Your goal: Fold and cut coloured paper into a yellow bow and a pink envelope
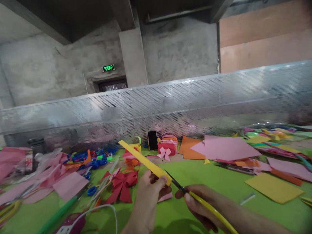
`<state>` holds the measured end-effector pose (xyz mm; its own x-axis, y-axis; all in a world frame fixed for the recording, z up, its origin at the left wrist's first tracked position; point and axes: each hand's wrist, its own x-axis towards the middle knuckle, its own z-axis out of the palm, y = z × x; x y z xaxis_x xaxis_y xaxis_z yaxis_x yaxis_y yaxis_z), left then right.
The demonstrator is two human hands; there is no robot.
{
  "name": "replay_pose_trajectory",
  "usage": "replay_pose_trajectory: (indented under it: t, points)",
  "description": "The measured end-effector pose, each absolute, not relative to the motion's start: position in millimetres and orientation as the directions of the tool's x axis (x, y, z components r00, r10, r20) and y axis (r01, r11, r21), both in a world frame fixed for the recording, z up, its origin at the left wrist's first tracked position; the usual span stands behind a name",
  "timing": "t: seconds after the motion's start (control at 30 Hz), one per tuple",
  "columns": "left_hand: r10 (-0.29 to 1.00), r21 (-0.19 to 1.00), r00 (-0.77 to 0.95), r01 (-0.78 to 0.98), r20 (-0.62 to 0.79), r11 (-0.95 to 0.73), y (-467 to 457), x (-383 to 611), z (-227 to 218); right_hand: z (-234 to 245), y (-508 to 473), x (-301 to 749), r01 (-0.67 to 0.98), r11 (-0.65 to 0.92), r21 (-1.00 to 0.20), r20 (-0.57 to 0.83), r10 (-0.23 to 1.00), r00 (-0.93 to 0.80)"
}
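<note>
My left hand [146,198] pinches the lower end of a long yellow paper strip [143,158], which slants up and to the left. In my right hand [202,198] is a pair of scissors [212,211] with yellow handles. Their dark blades point at the strip's lower end, close to my left fingertips; whether they touch it I cannot tell. Just left of my left hand lies a red paper bow [122,185]. Part of a pink paper piece [165,197] shows between and beneath my hands.
Pink sheets [226,148] and a yellow sheet [275,188] lie on the green tabletop [175,214] to the right. A phone [152,140] leans at the back near a perforated metal panel [136,117]. Blue rings [92,190], a white cable [114,211] and a power strip [70,224] occupy the left.
</note>
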<state>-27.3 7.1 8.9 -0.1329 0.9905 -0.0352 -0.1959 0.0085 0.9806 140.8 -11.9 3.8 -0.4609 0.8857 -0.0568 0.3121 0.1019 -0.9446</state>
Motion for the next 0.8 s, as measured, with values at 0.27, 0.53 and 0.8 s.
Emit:
replay_pose_trajectory:
  t: [0.27,0.53,0.8]
  points:
    - [0.988,0.987,-0.133,-0.149,-0.077,0.057,2.2,-21.2,12.4,6.1,-16.7,140.6,0.291,0.059,-0.955,-0.083,0.887,-0.454]
    - [0.984,0.991,-0.147,-0.104,-0.099,0.084,2.0,-22.1,14.0,0.1,-16.1,142.5,0.311,0.078,-0.947,-0.087,0.872,-0.482]
    - [0.984,0.991,-0.151,-0.103,-0.095,0.080,2.0,-20.4,17.5,-2.4,-15.2,141.6,0.315,0.096,-0.944,-0.063,0.886,-0.460]
